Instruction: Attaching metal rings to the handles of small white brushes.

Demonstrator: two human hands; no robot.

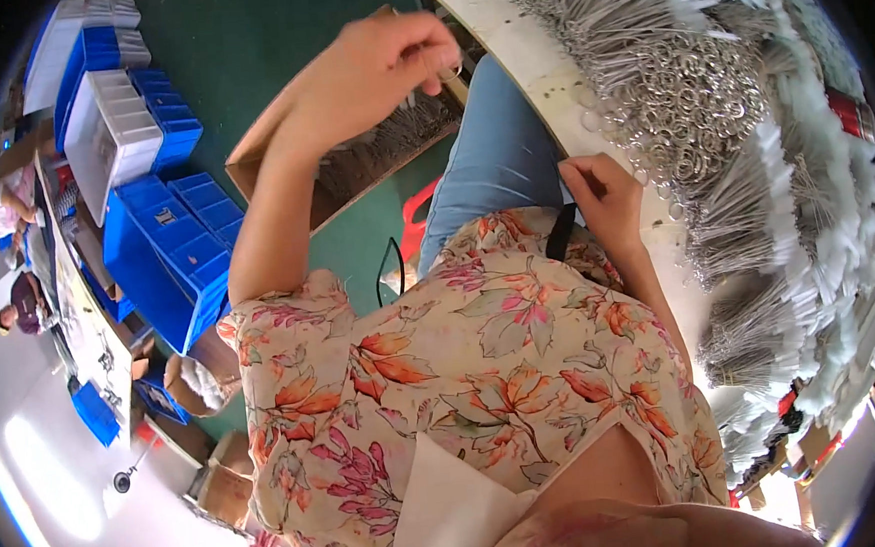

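My left hand (370, 72) is raised over an open cardboard box (261, 142), its fingers curled together. A small shiny bit shows at the fingertips, too small to make out. Inside the box lie many thin metal pieces (390, 146). My right hand (611, 201) is at the edge of the pale table (535, 67), thumb and fingers closed; what they hold, if anything, is hidden. Beyond it on the table lies a heap of shiny metal rings (698, 102), among bundles of thin wire stems (740, 215) with white, fuzzy-looking ends.
Blue bins (159, 230) and white bins (113, 128) are stacked at the left. Under the box, a red thing (417, 215) shows beside my leg (489, 140). Other people (27, 304) are at a long table at the far left.
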